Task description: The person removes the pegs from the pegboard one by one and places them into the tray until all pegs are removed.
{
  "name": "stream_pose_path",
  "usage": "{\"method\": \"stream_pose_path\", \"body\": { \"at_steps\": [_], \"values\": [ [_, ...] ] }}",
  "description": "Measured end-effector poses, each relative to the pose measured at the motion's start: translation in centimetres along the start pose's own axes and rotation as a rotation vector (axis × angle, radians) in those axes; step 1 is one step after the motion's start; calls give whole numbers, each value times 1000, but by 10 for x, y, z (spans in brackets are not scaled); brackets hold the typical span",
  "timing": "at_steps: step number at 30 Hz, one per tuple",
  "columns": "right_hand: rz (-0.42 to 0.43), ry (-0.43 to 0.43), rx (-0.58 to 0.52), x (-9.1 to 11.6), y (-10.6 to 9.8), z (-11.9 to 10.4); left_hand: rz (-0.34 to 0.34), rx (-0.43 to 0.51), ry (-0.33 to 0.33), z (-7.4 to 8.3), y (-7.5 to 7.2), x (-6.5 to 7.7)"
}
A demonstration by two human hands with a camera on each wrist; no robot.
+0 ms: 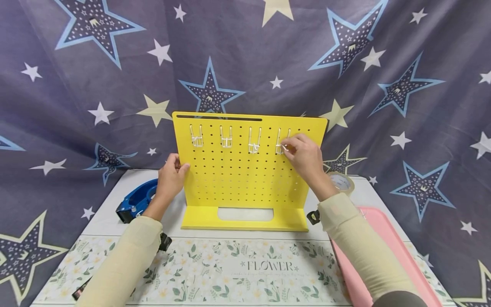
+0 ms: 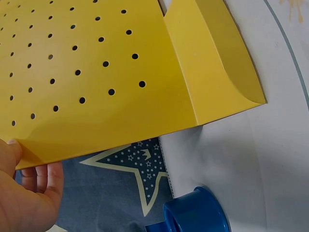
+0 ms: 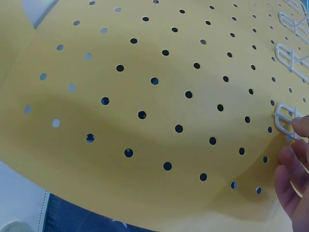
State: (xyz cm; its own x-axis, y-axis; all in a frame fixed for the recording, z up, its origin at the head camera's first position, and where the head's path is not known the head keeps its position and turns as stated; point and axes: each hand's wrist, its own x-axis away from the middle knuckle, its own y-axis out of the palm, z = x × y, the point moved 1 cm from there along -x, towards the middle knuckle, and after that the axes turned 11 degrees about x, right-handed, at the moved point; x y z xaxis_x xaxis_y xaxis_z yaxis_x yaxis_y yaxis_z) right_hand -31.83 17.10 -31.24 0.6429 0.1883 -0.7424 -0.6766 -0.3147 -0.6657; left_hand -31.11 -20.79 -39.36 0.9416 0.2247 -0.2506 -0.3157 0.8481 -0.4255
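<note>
A yellow pegboard stands upright on its folded base, with white wire hooks in a row near its top. My left hand grips the board's left edge, thumb on the front and fingers behind, as the left wrist view shows. At the right end of the row, my right hand pinches the outer end of a white wire hook whose prongs lie against the board. To its left hang more hooks, among them one at the far left and one near the middle.
A blue tape dispenser sits left of the board. Behind my right forearm stands a roll of tape, and a pink tray lies at the right. A flower-print mat covers the table's front; a star-patterned cloth hangs behind.
</note>
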Motion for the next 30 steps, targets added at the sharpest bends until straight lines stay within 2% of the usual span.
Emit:
{"method": "stream_pose_path", "body": {
  "at_steps": [8, 17, 30],
  "values": [
    [20, 14, 10, 0, 2, -2, 0, -4, -1, 0, 0, 0],
    [44, -11, 26, 2, 0, -3, -7, 5, -2, -1, 0, 0],
    [120, -59, 27, 3, -4, -1, 4, -4, 5, 0, 1, 1]
  ]
}}
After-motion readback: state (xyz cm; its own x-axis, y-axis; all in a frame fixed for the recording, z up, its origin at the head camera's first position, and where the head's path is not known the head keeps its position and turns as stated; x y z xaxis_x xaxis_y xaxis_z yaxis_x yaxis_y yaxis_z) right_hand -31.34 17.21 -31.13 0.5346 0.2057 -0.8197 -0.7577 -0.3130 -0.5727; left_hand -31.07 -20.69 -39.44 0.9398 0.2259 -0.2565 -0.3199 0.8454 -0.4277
